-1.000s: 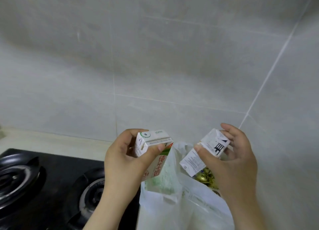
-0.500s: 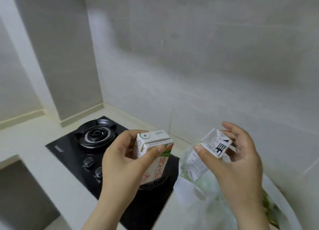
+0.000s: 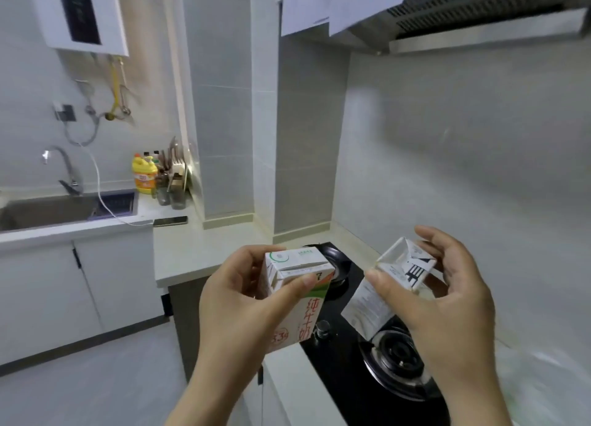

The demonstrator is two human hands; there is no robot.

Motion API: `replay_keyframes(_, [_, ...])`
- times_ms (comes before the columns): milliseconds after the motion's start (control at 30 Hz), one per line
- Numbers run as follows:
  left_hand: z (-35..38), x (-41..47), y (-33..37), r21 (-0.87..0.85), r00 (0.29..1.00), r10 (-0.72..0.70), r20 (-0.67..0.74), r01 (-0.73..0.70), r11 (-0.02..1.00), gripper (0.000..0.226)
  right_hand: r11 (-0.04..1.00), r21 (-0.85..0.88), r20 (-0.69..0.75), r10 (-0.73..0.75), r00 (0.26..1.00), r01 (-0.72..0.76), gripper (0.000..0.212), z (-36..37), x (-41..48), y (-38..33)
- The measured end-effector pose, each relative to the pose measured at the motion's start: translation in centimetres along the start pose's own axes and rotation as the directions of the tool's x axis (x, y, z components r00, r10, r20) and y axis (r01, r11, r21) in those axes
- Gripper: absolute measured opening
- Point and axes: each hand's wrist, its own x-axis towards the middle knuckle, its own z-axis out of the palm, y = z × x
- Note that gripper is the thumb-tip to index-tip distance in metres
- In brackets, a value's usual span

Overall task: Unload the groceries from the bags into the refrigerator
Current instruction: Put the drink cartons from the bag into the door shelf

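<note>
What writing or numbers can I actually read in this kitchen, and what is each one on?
"纯牛奶": red, running down the front of the milk carton in the left hand.
"3.3g": red, low on that same carton.
Second carton, in the right hand: one big black character, partly hidden, not readable; its side print is too small.
Yellow bottle: label too blurred to read.

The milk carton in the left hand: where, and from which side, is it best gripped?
Probably around the upper body, from its left side, as the left hand does now: thumb across the front face, fingers behind. The milk carton is nearly upright and box-shaped, so its flat opposite faces should give a firm hold.
</note>
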Motion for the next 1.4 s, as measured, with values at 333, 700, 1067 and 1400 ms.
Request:
replay_keyframes(333, [-20.6, -0.8, 1.5, 0.111, 0.962, 0.033, -0.272, -0.002, 0.994, 0.046, 0.978, 0.209, 0.288, -0.063, 0.956, 0.001, 0.068, 18.0, -5.7, -7.6])
replay_keyframes(700, [-38.0, -7.5, 3.7, 0.221, 0.778, 0.042, -0.627, 0.126, 0.967, 0.046, 0.937, 0.349, 0.583, -0.239, 0.777, 0.026, 0.078, 34.5, -13.9, -15.7])
replay_keyframes(1067, [-51.8, -15.3, 6.8, 0.338, 0.298, 0.254, -0.92, 0.278, 0.899, 0.036, 0.777, 0.622, 0.735, -0.533, 0.419, -0.102, 0.075, 50.5, -24.7, -24.8])
replay_keyframes(1400, [-60.3, -17.4, 11.9, 0.446, 0.041, 0.453, -0.89, 0.278, 0.851, 0.047, 0.572, 0.75, 0.655, -0.712, 0.255, -0.332, 0.075, 59.6, -30.8, -34.7])
